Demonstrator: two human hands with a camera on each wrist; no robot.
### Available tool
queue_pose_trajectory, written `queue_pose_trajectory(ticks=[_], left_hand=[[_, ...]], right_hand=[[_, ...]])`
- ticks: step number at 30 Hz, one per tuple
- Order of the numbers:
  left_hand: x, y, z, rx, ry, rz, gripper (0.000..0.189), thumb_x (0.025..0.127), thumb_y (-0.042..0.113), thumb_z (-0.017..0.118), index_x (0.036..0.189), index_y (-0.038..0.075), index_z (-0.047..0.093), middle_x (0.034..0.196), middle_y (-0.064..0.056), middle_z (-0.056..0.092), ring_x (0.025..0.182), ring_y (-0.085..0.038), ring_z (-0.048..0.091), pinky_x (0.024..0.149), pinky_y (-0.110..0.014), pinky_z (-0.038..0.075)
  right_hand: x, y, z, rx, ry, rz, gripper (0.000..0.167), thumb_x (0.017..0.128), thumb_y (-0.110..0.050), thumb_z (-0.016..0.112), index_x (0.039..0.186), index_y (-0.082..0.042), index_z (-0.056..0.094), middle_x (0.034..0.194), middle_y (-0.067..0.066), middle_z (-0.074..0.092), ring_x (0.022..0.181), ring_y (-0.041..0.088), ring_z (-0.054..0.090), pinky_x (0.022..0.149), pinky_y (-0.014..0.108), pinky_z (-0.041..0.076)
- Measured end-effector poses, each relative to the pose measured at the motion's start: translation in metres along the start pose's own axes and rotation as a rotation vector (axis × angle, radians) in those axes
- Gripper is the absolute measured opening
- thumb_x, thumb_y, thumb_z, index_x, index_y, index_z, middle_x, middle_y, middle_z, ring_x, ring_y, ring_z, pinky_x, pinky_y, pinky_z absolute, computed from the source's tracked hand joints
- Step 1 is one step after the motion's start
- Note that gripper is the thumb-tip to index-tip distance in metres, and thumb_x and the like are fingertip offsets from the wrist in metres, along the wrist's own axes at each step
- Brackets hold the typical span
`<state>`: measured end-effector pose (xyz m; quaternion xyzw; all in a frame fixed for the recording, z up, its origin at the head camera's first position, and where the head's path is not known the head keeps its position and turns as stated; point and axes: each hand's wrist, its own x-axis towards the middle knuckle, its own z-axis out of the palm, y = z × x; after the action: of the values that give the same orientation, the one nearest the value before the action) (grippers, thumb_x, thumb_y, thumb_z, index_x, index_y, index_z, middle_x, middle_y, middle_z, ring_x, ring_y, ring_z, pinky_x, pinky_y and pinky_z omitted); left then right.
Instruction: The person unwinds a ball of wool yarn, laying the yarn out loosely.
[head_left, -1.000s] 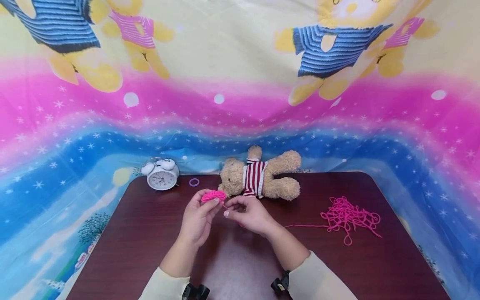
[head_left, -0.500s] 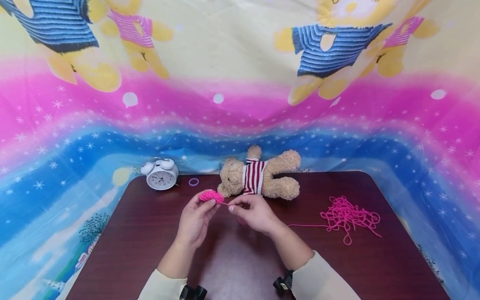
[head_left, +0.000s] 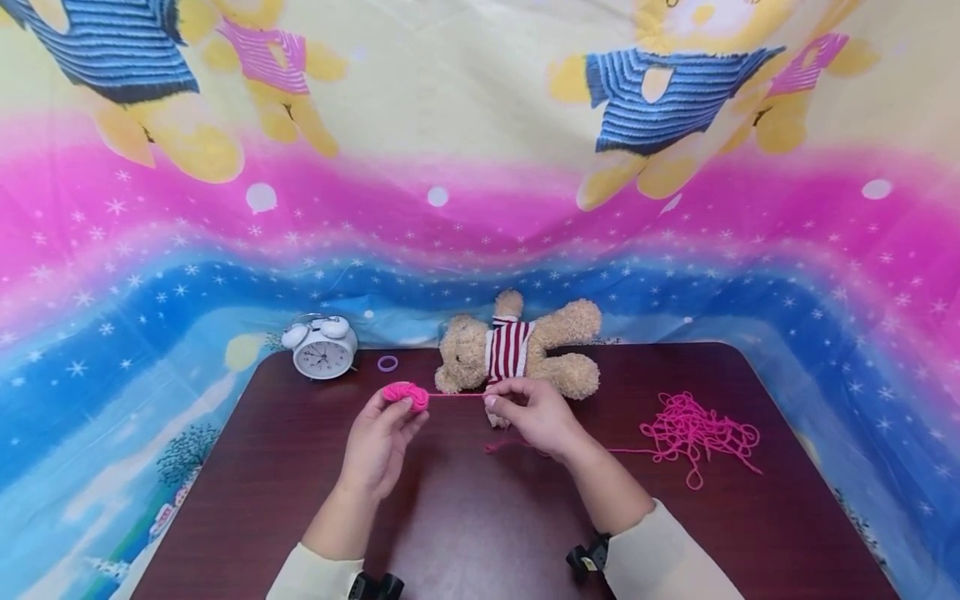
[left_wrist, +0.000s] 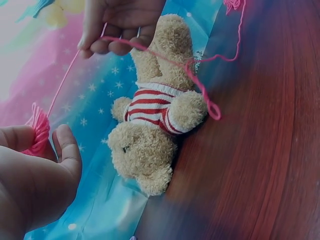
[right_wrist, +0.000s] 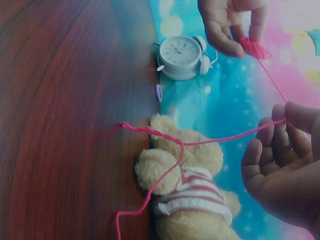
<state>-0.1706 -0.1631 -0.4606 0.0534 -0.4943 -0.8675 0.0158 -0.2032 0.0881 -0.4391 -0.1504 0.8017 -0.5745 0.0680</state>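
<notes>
My left hand pinches a small bundle of wound pink yarn between thumb and fingers. A taut strand runs from the bundle to my right hand, whose thumb and forefinger pinch it. Past the right hand the yarn hangs in a twisted loop, seen in the left wrist view. From there it trails across the table to a loose, tangled pile of pink yarn on the right. Both hands are held above the table, in front of a teddy bear lying on its side.
A white twin-bell alarm clock stands at the back left of the dark wooden table. A small purple ring lies between clock and bear. A printed cloth hangs behind and around the table.
My hands have moved apart, the left leftward with the bundle and the right rightward. The strand between them has lengthened and drawn taut. The twisted yarn below the right hand has come into fuller view.
</notes>
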Motion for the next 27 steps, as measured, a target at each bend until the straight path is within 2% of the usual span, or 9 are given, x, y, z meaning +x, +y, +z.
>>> queue_pose_trajectory(ticks=[5, 8, 13, 18, 24, 27], left_hand=[[0.0, 0.005, -0.005, -0.013, -0.001, 0.008, 0.011, 0.105, 0.004, 0.057, 0.114, 0.01, 0.06, 0.109, -0.005, 0.071, 0.104, -0.018, 0.067, 0.097, -0.036, 0.056], [0.0, 0.007, -0.009, -0.004, -0.003, 0.007, 0.013, 0.104, 0.004, 0.058, 0.116, 0.009, 0.061, 0.109, -0.004, 0.07, 0.104, -0.018, 0.066, 0.097, -0.036, 0.056], [-0.001, 0.01, -0.015, -0.001, 0.017, 0.003, 0.015, 0.105, 0.006, 0.058, 0.119, 0.009, 0.061, 0.112, -0.004, 0.071, 0.103, -0.018, 0.067, 0.096, -0.034, 0.057], [-0.002, 0.012, -0.02, -0.021, 0.017, 0.01, 0.013, 0.107, 0.007, 0.056, 0.117, 0.011, 0.061, 0.114, -0.003, 0.072, 0.102, -0.017, 0.067, 0.094, -0.033, 0.057], [-0.001, 0.015, -0.027, -0.022, 0.034, 0.001, 0.009, 0.109, 0.011, 0.052, 0.114, 0.012, 0.059, 0.105, 0.0, 0.072, 0.101, -0.015, 0.066, 0.094, -0.032, 0.056], [-0.001, 0.016, -0.03, -0.025, 0.052, -0.004, 0.008, 0.11, 0.012, 0.05, 0.113, 0.013, 0.057, 0.101, 0.001, 0.07, 0.099, -0.014, 0.065, 0.093, -0.032, 0.055]], right_hand=[[-0.004, 0.002, -0.013, -0.07, 0.039, 0.004, 0.016, 0.097, -0.025, 0.075, 0.108, -0.014, 0.079, 0.101, -0.003, 0.075, 0.095, 0.016, 0.065, 0.086, 0.035, 0.052], [-0.006, 0.004, -0.021, -0.079, 0.06, 0.003, 0.016, 0.097, -0.023, 0.075, 0.108, -0.013, 0.079, 0.104, -0.002, 0.075, 0.102, 0.017, 0.065, 0.091, 0.038, 0.051], [-0.01, 0.009, -0.034, -0.074, 0.079, 0.018, 0.018, 0.098, -0.023, 0.074, 0.11, -0.01, 0.079, 0.105, 0.001, 0.076, 0.101, 0.018, 0.066, 0.09, 0.037, 0.052], [-0.015, 0.014, -0.043, -0.058, 0.093, 0.002, 0.016, 0.097, -0.021, 0.075, 0.107, -0.01, 0.079, 0.098, 0.003, 0.076, 0.096, 0.018, 0.067, 0.088, 0.036, 0.053], [-0.02, 0.016, -0.057, -0.077, 0.106, 0.002, 0.018, 0.097, -0.023, 0.075, 0.109, -0.009, 0.079, 0.107, 0.007, 0.077, 0.104, 0.019, 0.065, 0.092, 0.035, 0.05], [-0.023, 0.017, -0.066, -0.094, 0.118, 0.014, 0.019, 0.098, -0.023, 0.073, 0.11, -0.008, 0.079, 0.107, 0.007, 0.076, 0.104, 0.018, 0.064, 0.091, 0.033, 0.05]])
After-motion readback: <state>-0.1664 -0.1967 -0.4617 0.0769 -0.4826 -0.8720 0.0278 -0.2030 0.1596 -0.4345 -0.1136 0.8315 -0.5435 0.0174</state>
